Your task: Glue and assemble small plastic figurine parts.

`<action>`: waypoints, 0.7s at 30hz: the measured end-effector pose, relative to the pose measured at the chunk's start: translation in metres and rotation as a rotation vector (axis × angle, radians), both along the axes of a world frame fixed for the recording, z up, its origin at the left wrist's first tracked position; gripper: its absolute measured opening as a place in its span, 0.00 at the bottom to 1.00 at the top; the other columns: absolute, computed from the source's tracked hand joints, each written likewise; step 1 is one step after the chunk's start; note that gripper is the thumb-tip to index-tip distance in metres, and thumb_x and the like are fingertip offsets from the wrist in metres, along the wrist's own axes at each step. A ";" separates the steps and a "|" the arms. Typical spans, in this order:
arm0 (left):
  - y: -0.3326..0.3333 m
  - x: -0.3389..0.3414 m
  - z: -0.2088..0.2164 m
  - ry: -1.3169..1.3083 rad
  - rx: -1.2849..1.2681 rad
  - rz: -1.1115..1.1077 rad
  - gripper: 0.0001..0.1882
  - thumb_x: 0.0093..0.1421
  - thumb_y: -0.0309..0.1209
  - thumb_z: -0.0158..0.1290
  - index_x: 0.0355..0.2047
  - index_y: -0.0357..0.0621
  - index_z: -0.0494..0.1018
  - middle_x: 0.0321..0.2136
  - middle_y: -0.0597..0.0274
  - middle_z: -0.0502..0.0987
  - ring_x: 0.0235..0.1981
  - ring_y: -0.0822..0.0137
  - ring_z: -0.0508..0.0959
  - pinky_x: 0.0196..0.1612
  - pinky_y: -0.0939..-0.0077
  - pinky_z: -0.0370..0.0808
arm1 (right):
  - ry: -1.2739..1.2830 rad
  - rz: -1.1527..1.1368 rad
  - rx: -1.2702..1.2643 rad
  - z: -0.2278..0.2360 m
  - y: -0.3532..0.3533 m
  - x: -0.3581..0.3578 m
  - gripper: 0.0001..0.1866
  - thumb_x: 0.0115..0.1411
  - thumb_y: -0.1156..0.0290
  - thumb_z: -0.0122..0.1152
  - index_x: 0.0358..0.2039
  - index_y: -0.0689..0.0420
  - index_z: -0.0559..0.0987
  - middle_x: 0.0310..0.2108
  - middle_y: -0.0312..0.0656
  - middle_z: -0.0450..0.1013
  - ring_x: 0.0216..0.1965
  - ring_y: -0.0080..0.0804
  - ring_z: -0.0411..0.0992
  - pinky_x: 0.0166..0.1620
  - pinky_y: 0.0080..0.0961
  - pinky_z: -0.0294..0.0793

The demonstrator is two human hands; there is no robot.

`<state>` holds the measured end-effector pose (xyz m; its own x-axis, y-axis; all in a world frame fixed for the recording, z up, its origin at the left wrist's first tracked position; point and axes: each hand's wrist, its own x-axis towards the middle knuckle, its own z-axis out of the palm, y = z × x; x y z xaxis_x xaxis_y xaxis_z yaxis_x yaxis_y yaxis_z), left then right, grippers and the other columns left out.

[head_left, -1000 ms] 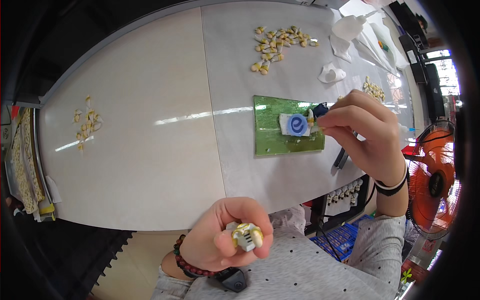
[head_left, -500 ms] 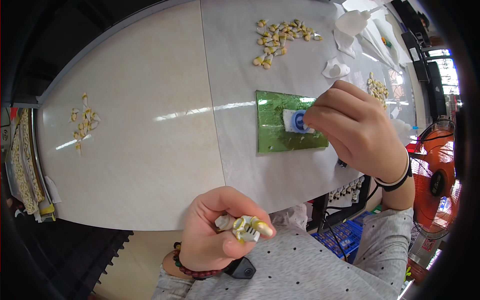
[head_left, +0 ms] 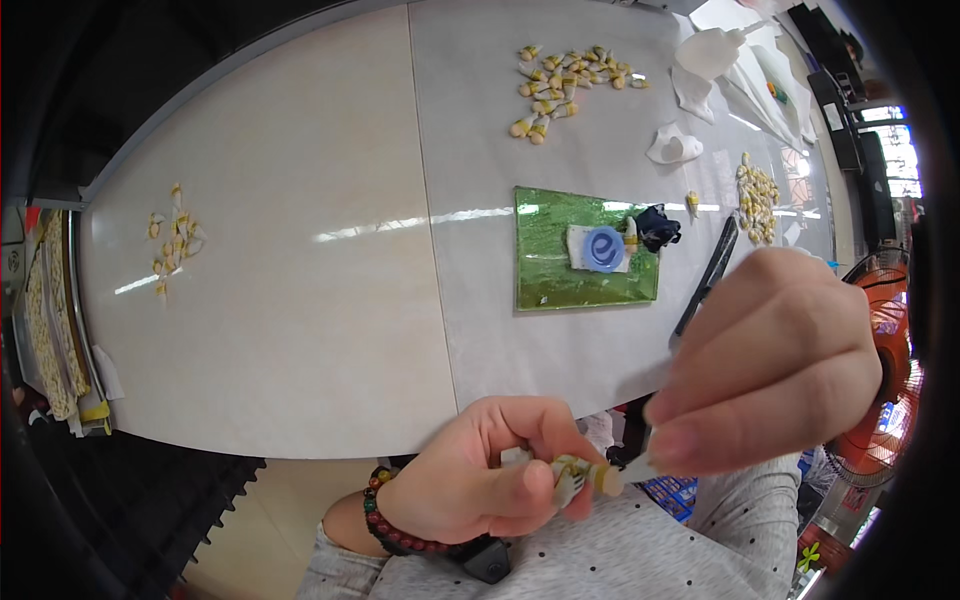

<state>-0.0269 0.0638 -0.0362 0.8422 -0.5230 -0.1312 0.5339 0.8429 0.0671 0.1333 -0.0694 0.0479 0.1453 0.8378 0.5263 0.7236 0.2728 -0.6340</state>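
My left hand (head_left: 480, 480) pinches a small yellow-white ribbed component (head_left: 578, 474); my right hand (head_left: 770, 365) grips a slim pale-tipped tool (head_left: 634, 468) against it. Next needs steady, precise contact.

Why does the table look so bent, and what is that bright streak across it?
In the head view the fisheye lens bows the white table toward a dark rounded rim. The streak is lamp glare running over the table and the green mat. The right hand, nearest the lens, looks oversized and slightly soft; the left hand pinching the small yellow-white part is sharper.
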 end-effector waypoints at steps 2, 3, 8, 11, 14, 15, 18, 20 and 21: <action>0.000 0.000 0.004 0.020 -0.033 -0.044 0.20 0.54 0.42 0.54 0.38 0.38 0.66 0.26 0.57 0.73 0.12 0.82 0.60 0.14 0.90 0.55 | 0.006 -0.028 0.043 -0.003 0.001 -0.002 0.05 0.45 0.77 0.62 0.26 0.59 0.78 0.26 0.40 0.73 0.22 0.22 0.67 0.24 0.13 0.68; 0.000 0.002 0.007 0.014 -0.037 -0.045 0.20 0.54 0.42 0.54 0.38 0.38 0.66 0.26 0.57 0.73 0.12 0.82 0.60 0.14 0.90 0.55 | 0.038 -0.008 0.002 -0.001 0.000 -0.002 0.05 0.45 0.77 0.63 0.26 0.60 0.78 0.25 0.40 0.73 0.22 0.22 0.68 0.23 0.12 0.68; 0.000 0.005 0.013 0.051 -0.034 -0.105 0.15 0.57 0.37 0.50 0.37 0.38 0.66 0.26 0.58 0.72 0.13 0.80 0.62 0.15 0.90 0.56 | 0.029 0.059 0.039 -0.005 0.002 0.000 0.06 0.42 0.78 0.64 0.25 0.60 0.79 0.24 0.41 0.74 0.22 0.21 0.69 0.23 0.10 0.68; -0.004 0.001 0.007 -0.024 0.051 -0.068 0.14 0.57 0.37 0.50 0.37 0.39 0.66 0.26 0.57 0.72 0.13 0.79 0.62 0.15 0.90 0.57 | 0.020 0.064 -0.015 -0.003 0.003 0.000 0.06 0.42 0.79 0.63 0.25 0.60 0.79 0.25 0.41 0.74 0.23 0.21 0.69 0.23 0.09 0.68; -0.003 0.003 0.010 0.054 -0.072 -0.083 0.13 0.57 0.36 0.50 0.37 0.41 0.65 0.28 0.55 0.71 0.13 0.79 0.62 0.16 0.90 0.58 | -0.120 0.103 0.074 -0.009 0.005 0.004 0.06 0.40 0.81 0.63 0.23 0.61 0.79 0.24 0.41 0.74 0.22 0.20 0.69 0.22 0.09 0.68; -0.003 0.004 0.011 0.054 -0.072 -0.077 0.13 0.57 0.36 0.50 0.37 0.41 0.65 0.28 0.55 0.71 0.13 0.79 0.62 0.16 0.90 0.58 | -0.154 0.117 0.094 -0.009 0.005 0.004 0.06 0.39 0.81 0.63 0.22 0.61 0.79 0.23 0.40 0.74 0.21 0.20 0.69 0.21 0.08 0.67; -0.006 0.006 0.012 0.112 -0.146 -0.140 0.12 0.57 0.36 0.50 0.37 0.42 0.66 0.29 0.54 0.71 0.13 0.80 0.62 0.16 0.90 0.59 | -0.171 0.129 0.096 -0.008 0.000 0.001 0.07 0.37 0.82 0.63 0.21 0.61 0.79 0.22 0.40 0.74 0.19 0.19 0.68 0.20 0.08 0.66; -0.008 0.007 0.013 0.069 -0.153 -0.152 0.12 0.57 0.36 0.50 0.35 0.42 0.66 0.29 0.54 0.71 0.13 0.80 0.62 0.17 0.90 0.59 | -0.149 0.134 0.084 -0.008 -0.001 0.001 0.08 0.36 0.82 0.63 0.21 0.61 0.79 0.21 0.40 0.74 0.18 0.19 0.68 0.19 0.08 0.66; -0.008 0.008 0.014 0.067 -0.156 -0.149 0.12 0.57 0.36 0.50 0.35 0.42 0.66 0.29 0.54 0.71 0.13 0.80 0.62 0.17 0.90 0.59 | -0.148 0.135 0.077 -0.007 -0.001 0.002 0.08 0.36 0.82 0.63 0.21 0.60 0.79 0.21 0.39 0.73 0.18 0.19 0.67 0.19 0.08 0.66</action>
